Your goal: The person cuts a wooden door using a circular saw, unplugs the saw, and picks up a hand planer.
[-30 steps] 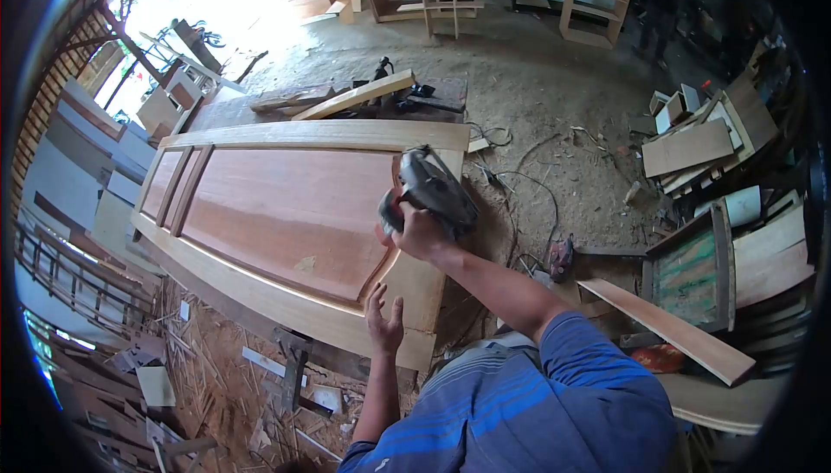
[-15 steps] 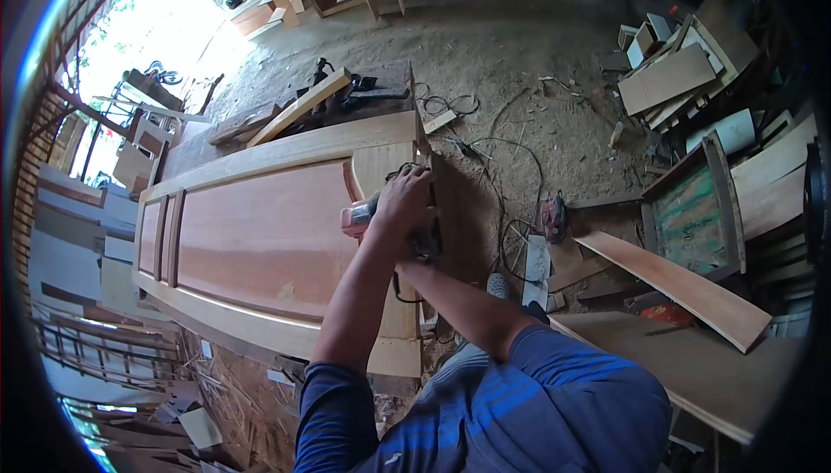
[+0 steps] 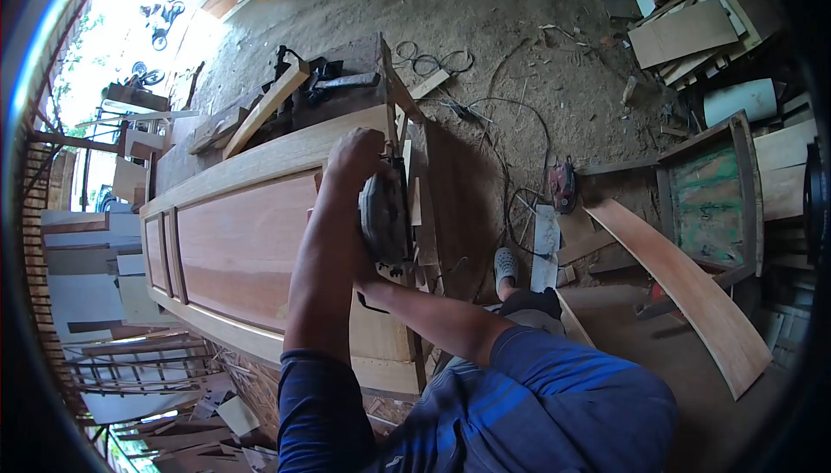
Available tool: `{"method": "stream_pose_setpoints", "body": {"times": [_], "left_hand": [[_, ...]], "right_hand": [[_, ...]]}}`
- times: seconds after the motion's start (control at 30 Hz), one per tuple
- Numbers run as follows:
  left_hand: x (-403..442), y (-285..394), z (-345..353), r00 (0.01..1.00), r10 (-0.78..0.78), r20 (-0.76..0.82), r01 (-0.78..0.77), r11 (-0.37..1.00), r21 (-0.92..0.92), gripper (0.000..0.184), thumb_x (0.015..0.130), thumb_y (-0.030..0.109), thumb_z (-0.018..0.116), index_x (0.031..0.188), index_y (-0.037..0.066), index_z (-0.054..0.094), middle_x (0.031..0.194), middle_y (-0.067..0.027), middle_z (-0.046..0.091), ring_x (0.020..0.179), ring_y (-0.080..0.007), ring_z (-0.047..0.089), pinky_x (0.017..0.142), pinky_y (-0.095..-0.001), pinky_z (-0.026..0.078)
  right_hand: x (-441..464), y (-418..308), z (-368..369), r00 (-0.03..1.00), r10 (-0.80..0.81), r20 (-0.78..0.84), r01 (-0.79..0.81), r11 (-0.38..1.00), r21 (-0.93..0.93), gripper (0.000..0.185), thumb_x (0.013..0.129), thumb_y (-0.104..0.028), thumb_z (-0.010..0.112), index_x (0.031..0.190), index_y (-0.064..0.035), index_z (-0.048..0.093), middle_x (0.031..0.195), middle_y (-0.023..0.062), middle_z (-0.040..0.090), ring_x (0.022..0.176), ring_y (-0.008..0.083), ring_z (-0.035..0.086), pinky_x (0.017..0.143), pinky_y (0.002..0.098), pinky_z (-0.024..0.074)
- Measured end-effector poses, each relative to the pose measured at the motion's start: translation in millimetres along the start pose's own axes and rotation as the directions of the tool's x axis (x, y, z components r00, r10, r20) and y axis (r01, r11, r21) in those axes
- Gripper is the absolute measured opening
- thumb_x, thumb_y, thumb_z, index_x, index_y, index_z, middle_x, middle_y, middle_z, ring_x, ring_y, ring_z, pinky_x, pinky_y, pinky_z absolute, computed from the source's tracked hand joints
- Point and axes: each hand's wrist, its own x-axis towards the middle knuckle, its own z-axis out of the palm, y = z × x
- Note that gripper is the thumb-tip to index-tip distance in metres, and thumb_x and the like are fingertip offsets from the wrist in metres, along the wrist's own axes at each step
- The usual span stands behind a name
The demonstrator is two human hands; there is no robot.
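One panelled door (image 3: pixel 247 235) lies before me, frame and panels already together. One circular saw (image 3: pixel 381 218) stands at its right-hand end; how much there is cut or left uncut, I cannot tell. Both my hands are at the saw: my left hand (image 3: pixel 356 154) curls tight at its front; my right hand (image 3: pixel 364 272) is mostly hidden, its grip unclear.

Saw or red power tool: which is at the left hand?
The grey-guarded saw, at one end of the wooden panel, close by the left hand; the red power tool lies off to the right.
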Motion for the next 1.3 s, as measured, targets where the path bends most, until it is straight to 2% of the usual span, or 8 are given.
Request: {"method": "stream_pose_setpoints", "body": {"times": [0.6, 0.7, 0.8, 0.9, 1.0, 1.07, 1.2, 1.3], "left_hand": [[64.3, -14.0, 2.1, 0.981, -0.185, -0.049, 0.182, 0.981, -0.074, 0.054, 0.070, 0.044, 0.095, 0.109, 0.009, 0.080, 0.110, -0.0143, 0.079, 0.106, -0.0353, 0.075, 0.093, -0.0460, 0.058], [31.7, -15.1, -7.0, 0.973, -0.201, -0.110, 0.174, 0.961, -0.213, 0.052, 0.078, 0.043, 0.092, 0.111, 0.005, 0.080, 0.111, -0.0196, 0.079, 0.106, -0.0360, 0.076, 0.093, -0.0466, 0.058], [-4.8, -34.4, -1.6, 0.952, -0.233, -0.201, 0.116, 0.877, -0.467, 0.053, 0.085, 0.045, 0.088, 0.116, 0.002, 0.079, 0.110, -0.0212, 0.079, 0.106, -0.0329, 0.077, 0.093, -0.0453, 0.058], [-59.5, -76.6, 18.5, 0.907, -0.251, -0.337, -0.007, 0.792, -0.611, 0.046, 0.097, 0.040, 0.080, 0.123, 0.002, 0.075, 0.110, -0.0177, 0.079, 0.104, -0.0251, 0.076, 0.092, -0.0404, 0.058], [-115.4, -157.7, 88.8, 0.858, -0.375, -0.351, -0.074, 0.587, -0.807, 0.040, 0.103, 0.032, 0.077, 0.126, 0.000, 0.072, 0.109, -0.0160, 0.080, 0.102, -0.0223, 0.076, 0.092, -0.0377, 0.058], [-146.8, -209.4, 172.1, 0.802, -0.436, -0.409, 0.024, 0.707, -0.707, 0.038, 0.105, 0.034, 0.075, 0.121, 0.000, 0.073, 0.106, -0.0166, 0.080, 0.103, -0.0229, 0.076, 0.095, -0.0382, 0.057], [-206.6, -212.6, 262.4, 0.844, -0.177, -0.506, 0.019, 0.953, -0.301, 0.060, 0.106, 0.036, 0.065, 0.154, 0.003, 0.050, 0.161, -0.0238, 0.049, 0.152, -0.0397, 0.043, 0.127, -0.0520, 0.030], [-217.0, -193.4, 282.6, 0.843, -0.204, -0.498, 0.089, 0.966, -0.244, 0.074, 0.110, 0.044, 0.049, 0.169, 0.003, 0.031, 0.175, -0.0227, 0.030, 0.165, -0.0379, 0.022, 0.134, -0.0553, 0.010]], "right_hand": [[83.3, 78.6, 21.8, 0.964, 0.036, 0.262, -0.145, 0.901, 0.410, 0.075, 0.096, -0.032, 0.079, 0.152, -0.0026, 0.039, 0.144, 0.0158, 0.050, 0.139, 0.0229, 0.047, 0.119, 0.0411, 0.0384], [96.0, 64.8, 19.5, 0.992, -0.088, 0.087, 0.085, 0.995, 0.046, 0.073, 0.095, -0.031, 0.080, 0.150, -0.0018, 0.042, 0.138, 0.0150, 0.054, 0.134, 0.0218, 0.051, 0.115, 0.0409, 0.0423], [89.2, 33.5, 1.2, 0.965, 0.184, 0.186, -0.220, 0.956, 0.195, 0.061, 0.094, -0.026, 0.079, 0.141, -0.0008, 0.050, 0.121, 0.0164, 0.063, 0.123, 0.0294, 0.063, 0.108, 0.0449, 0.0493], [69.8, 30.6, 18.5, 0.986, 0.040, -0.162, -0.102, 0.914, -0.392, 0.055, 0.093, -0.021, 0.076, 0.139, 0.0001, 0.055, 0.113, 0.0210, 0.067, 0.113, 0.0425, 0.067, 0.102, 0.0511, 0.0521], [60.6, 41.8, 43.8, 0.927, -0.105, -0.359, -0.079, 0.884, -0.461, 0.062, 0.092, -0.020, 0.075, 0.146, -0.0020, 0.052, 0.124, 0.0282, 0.066, 0.116, 0.0482, 0.066, 0.101, 0.0533, 0.0525], [62.2, 33.7, 46.5, 0.885, -0.171, -0.433, -0.071, 0.870, -0.488, 0.064, 0.092, -0.029, 0.079, 0.145, -0.0053, 0.053, 0.119, 0.0273, 0.071, 0.106, 0.0465, 0.072, 0.091, 0.0533, 0.0584], [69.7, 47.6, 56.3, 0.883, -0.098, -0.460, -0.211, 0.792, -0.573, 0.066, 0.092, -0.051, 0.081, 0.134, -0.0063, 0.057, 0.095, 0.0226, 0.077, 0.083, 0.0466, 0.075, 0.073, 0.0550, 0.0615], [48.9, 42.8, 53.8, 0.901, -0.059, -0.430, -0.204, 0.818, -0.538, 0.063, 0.093, -0.047, 0.081, 0.137, -0.0054, 0.063, 0.104, 0.0213, 0.078, 0.097, 0.0425, 0.077, 0.082, 0.0494, 0.0618]]}}
